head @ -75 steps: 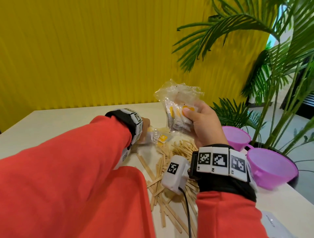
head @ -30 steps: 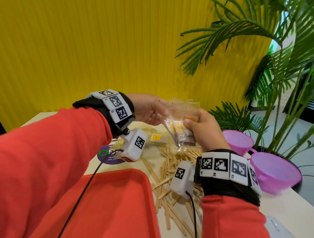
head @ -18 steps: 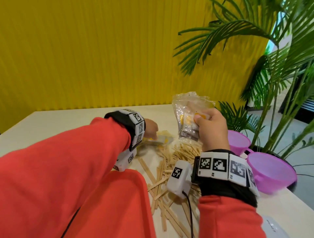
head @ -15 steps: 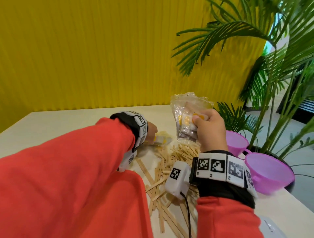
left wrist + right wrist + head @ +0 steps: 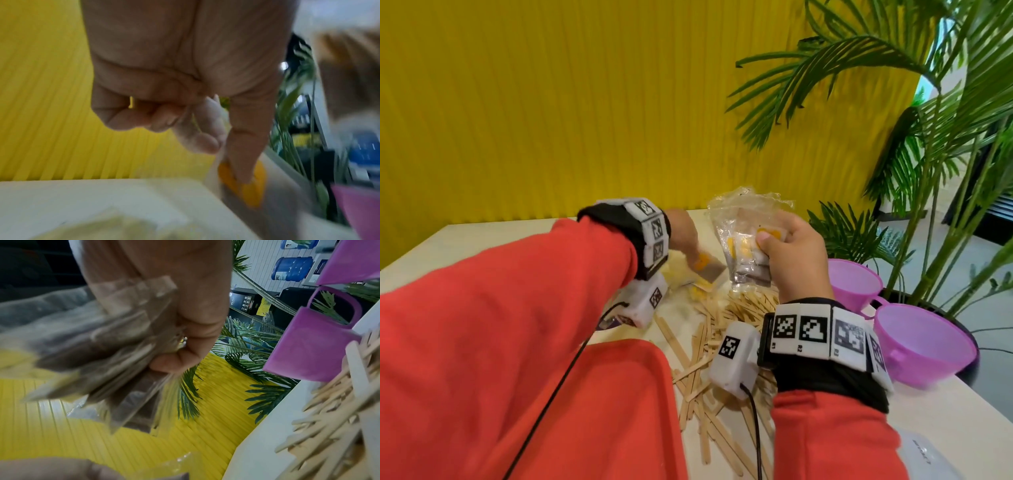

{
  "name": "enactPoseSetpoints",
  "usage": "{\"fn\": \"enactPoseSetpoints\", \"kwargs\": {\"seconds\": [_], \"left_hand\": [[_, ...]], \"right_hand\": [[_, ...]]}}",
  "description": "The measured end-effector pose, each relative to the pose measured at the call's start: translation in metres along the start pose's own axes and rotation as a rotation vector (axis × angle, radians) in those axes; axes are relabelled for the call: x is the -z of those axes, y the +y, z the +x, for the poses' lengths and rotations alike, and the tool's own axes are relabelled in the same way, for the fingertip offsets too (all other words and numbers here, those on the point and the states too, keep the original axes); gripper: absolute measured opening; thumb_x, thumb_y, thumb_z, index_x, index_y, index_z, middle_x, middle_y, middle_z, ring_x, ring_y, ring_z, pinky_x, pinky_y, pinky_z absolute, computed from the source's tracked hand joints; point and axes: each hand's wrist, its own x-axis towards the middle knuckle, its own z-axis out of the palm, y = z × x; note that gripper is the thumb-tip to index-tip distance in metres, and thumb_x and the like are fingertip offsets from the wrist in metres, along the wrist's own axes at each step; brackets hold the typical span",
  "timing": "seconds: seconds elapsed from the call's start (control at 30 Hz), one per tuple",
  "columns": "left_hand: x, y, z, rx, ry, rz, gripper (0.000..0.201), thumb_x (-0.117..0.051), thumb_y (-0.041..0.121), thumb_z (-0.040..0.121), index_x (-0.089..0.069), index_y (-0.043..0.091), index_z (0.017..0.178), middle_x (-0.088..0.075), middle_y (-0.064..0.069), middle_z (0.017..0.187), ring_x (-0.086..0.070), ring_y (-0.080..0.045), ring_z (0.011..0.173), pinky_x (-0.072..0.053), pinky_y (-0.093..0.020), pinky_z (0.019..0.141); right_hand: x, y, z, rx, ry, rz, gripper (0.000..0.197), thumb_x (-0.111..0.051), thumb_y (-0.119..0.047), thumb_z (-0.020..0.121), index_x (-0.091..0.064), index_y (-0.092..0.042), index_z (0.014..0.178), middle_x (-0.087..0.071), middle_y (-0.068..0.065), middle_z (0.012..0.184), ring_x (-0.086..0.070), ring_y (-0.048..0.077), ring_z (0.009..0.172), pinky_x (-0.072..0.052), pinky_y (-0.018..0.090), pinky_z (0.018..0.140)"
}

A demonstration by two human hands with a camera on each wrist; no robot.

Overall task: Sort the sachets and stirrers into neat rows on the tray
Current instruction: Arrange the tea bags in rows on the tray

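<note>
Two hands: right hand [image 5: 796, 255] grips sachet bundle [image 5: 744, 245]; left hand [image 5: 683, 236] pinches one sachet [image 5: 703, 265].
Stirrers [image 5: 709, 346]: heaped uncounted on table [image 5: 945, 411].
Tray [image 5: 643, 394]: beside heap.
Bowls: two purple bowls [image 5: 924, 346].

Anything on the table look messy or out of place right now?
Yes. The wooden stirrers lie in a loose, crisscrossed heap on the table beside the red tray, not in rows.

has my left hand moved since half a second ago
Yes. The left hand has lifted off the table with a sachet, toward the bundle of sachets in the right hand.
</note>
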Motion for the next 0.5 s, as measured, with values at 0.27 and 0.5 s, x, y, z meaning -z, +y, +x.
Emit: {"fn": "enactPoseSetpoints", "kwargs": {"seconds": [0.27, 0.5], "left_hand": [[0.042, -0.008, -0.031, -0.115, 0.127, -0.646, 0.019, -0.061, 0.008, 0.087, -0.065, 0.019, 0.072, -0.058, 0.006, 0.052, -0.051, -0.003, 0.044, -0.046, -0.019, 0.053], [0.041, -0.008, -0.042, -0.226, -0.084, -0.773, 0.016, -0.051, 0.006, 0.092, -0.066, 0.004, 0.086, -0.057, -0.002, 0.059, -0.049, -0.013, 0.052, -0.044, -0.024, 0.057]], "right_hand": [[-0.006, -0.005, -0.003, 0.052, -0.168, -0.041, 0.026, -0.052, 0.001, 0.09, -0.061, -0.024, 0.085, -0.061, -0.005, 0.075, -0.058, 0.01, 0.066, -0.051, 0.031, 0.066], [-0.015, -0.007, -0.005, 0.005, -0.257, -0.01, 0.024, -0.049, 0.0, 0.093, -0.057, -0.021, 0.085, -0.061, 0.005, 0.091, -0.06, 0.017, 0.071, -0.046, 0.02, 0.043]]}}
